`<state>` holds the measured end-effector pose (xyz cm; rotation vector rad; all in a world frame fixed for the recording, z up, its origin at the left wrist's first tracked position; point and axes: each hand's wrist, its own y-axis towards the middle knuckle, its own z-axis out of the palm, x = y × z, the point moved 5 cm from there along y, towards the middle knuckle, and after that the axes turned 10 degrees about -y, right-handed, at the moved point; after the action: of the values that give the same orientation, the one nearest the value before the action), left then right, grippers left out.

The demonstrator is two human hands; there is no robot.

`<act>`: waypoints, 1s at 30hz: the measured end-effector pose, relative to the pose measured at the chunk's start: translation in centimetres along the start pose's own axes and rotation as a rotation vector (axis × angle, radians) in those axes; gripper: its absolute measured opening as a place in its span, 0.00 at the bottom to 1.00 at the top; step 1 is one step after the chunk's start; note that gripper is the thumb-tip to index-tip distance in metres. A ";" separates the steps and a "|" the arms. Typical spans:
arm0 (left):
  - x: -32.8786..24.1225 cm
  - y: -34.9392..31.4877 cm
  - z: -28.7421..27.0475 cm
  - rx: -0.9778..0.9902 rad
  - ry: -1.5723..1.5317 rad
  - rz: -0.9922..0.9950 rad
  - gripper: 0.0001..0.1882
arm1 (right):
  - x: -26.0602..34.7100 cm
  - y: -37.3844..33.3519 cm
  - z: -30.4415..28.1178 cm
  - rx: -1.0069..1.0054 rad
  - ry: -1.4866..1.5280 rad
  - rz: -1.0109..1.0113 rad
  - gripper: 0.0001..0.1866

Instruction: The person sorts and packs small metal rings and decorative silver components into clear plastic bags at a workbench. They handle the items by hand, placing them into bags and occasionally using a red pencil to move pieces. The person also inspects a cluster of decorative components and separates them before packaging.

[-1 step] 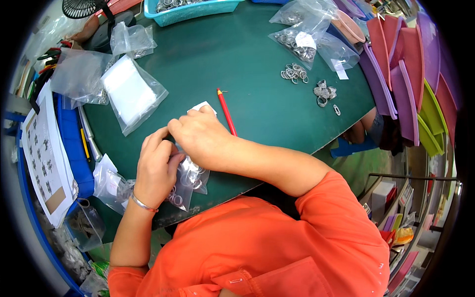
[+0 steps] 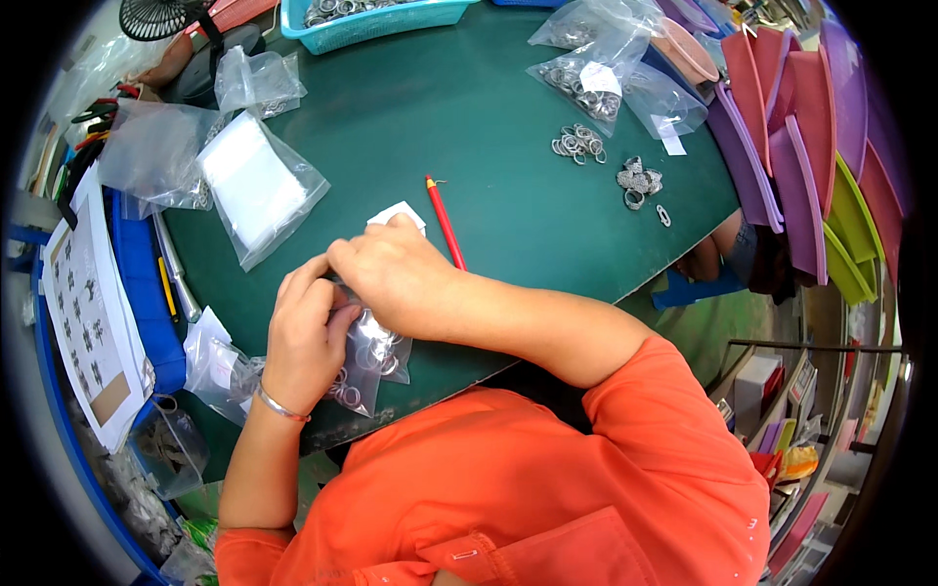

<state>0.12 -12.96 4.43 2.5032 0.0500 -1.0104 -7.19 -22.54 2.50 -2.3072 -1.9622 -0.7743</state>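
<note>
Head view, clear bag (image 2: pixel 367 369) of silver rings (image 2: pixel 391 365), left hand (image 2: pixel 305 327) half-curled at it, right hand (image 2: pixel 396 273) curled, its fingertips hidden, grips unclear

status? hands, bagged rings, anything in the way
Left hand, right hand close together, grip hidden. Bagged rings by them, partly hidden. Red pencil nearby, apparently not blocking.

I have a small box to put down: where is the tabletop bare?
Widest: the green tabletop between the turquoise basket and red pen. Another patch: right of the pen, between loose rings and right forearm. Crowded: around left hand, right hand, clear bags and blue bin.
</note>
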 end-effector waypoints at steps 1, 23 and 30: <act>0.2 -0.3 -0.3 0.010 -0.049 -0.085 0.09 | 0.0 0.0 0.1 0.013 0.087 -0.012 0.14; -2.1 -0.2 0.2 0.021 -0.001 -0.107 0.15 | -2.1 -1.7 -2.1 -0.061 -0.408 -0.090 0.04; -1.8 -1.0 2.0 -0.066 -0.119 -0.094 0.07 | -2.0 -1.8 -1.6 -0.115 -0.480 -0.156 0.03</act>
<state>-2.76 -12.63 3.98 2.3957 0.1636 -1.1742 -9.62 -24.50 2.63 -2.6250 -2.3611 -0.3647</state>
